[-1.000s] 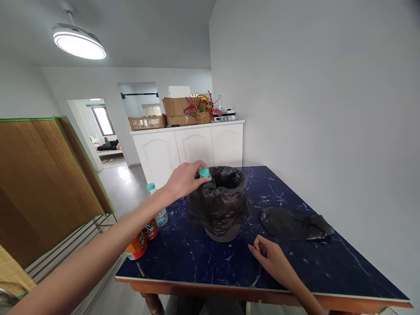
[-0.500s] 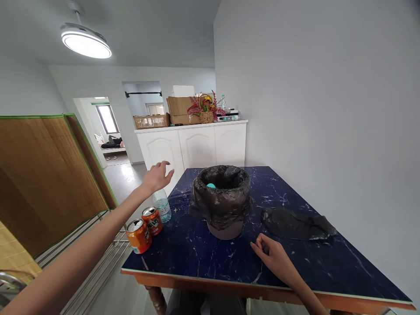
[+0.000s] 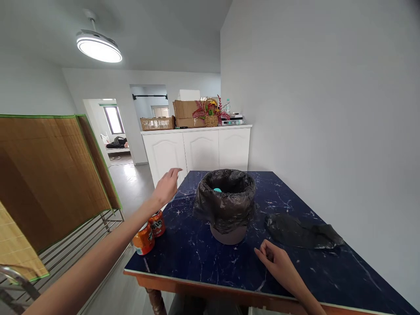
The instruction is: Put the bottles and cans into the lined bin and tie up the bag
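The left hand (image 3: 166, 187) is raised left of the frame's centre, over the far left edge of the bench (image 3: 187, 267). Its fingers are bent, but whether anything is gripped cannot be told, since their far side is hidden. The right hand (image 3: 278, 262) is rested at the lower right of centre, loosely clenched, with nothing seen held in it.

The bin (image 3: 228, 237) is stood upright at the centre of the frame, between the two hands and touched by neither. Its rim is covered by a black liner (image 3: 232, 210), and inside, at the left, a turquoise cap (image 3: 217, 190) can be seen.

Two orange cans, a rear can (image 3: 158, 225) and a front can (image 3: 144, 240), are placed side by side at the lower left, partly covered by the left forearm. A flat black bag (image 3: 302, 232) is spread at the right, beyond the right hand. In the upper middle, boxes (image 3: 190, 113) and a flower basket (image 3: 211, 121) are carried by a white cabinet (image 3: 201, 151).
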